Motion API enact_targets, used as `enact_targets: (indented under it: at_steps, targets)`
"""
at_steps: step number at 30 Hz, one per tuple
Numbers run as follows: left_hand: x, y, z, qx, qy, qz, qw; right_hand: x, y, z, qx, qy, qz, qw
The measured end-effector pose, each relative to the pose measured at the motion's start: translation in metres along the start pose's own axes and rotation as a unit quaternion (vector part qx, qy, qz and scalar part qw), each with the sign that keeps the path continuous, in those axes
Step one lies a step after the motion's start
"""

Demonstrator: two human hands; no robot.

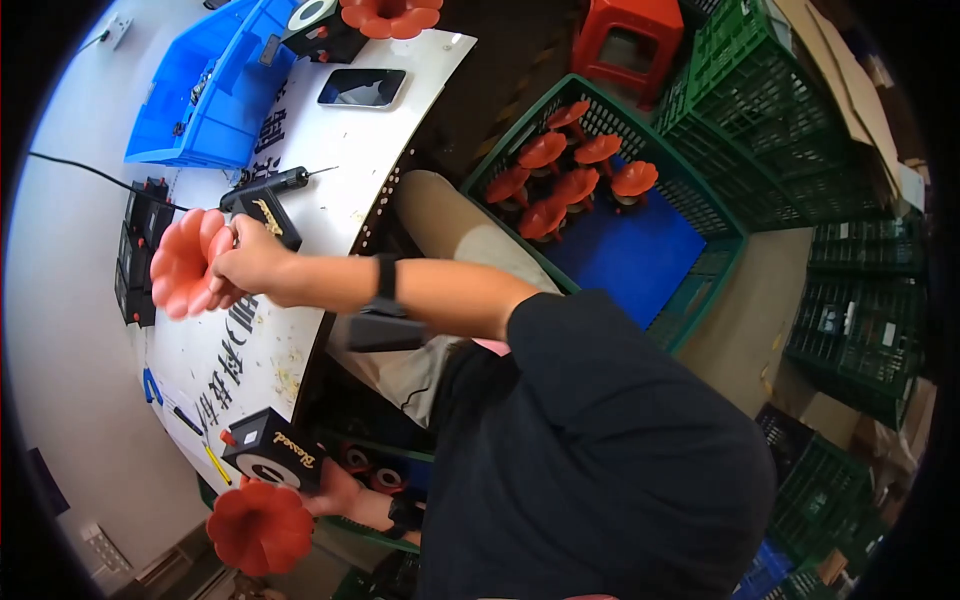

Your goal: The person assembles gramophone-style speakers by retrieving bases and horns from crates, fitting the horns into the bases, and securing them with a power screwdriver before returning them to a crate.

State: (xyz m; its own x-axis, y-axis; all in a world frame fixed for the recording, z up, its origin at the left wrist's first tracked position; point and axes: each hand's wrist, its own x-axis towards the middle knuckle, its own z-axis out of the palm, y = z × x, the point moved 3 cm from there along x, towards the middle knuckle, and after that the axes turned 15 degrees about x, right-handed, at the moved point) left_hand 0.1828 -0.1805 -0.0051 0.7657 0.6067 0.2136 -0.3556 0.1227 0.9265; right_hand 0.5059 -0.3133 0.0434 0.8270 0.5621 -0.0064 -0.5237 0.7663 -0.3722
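At the near end of the white table, my left hand (338, 492) is closed on a small black gramophone (275, 450) with gold lettering and a round white disc on one face. Its red flower-shaped horn (260, 527) hangs past the table edge. Farther up the table, my right hand (255, 262) pinches the rim of another red flower-shaped horn (190, 262). Directly behind that hand sits a black box (268, 217) with gold lettering; whether horn and box are joined I cannot tell. A black electric screwdriver (268, 187) lies beside the box.
A blue bin (195, 100) of small parts and a phone (362, 88) occupy the far end. Black boxes (135, 260) line the wall side; blue-handled pliers (152, 386) and a yellow cutter (217, 464) lie nearer. Green crate (725, 250) holds several red horns; a red stool (628, 45) stands beyond.
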Motion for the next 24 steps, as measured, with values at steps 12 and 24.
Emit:
enact_targets:
  at_steps: [12,24]
  targets:
    - [-0.014,-0.014,-0.047,-0.071,-0.024,-0.052,0.996,-0.356,-0.248,-0.124,-0.330,0.179,0.052,0.925]
    - [-0.028,-0.060,0.080,0.662,-0.077,0.049,0.744,-0.447,-0.246,-0.519,-0.290,0.481,0.225,0.797]
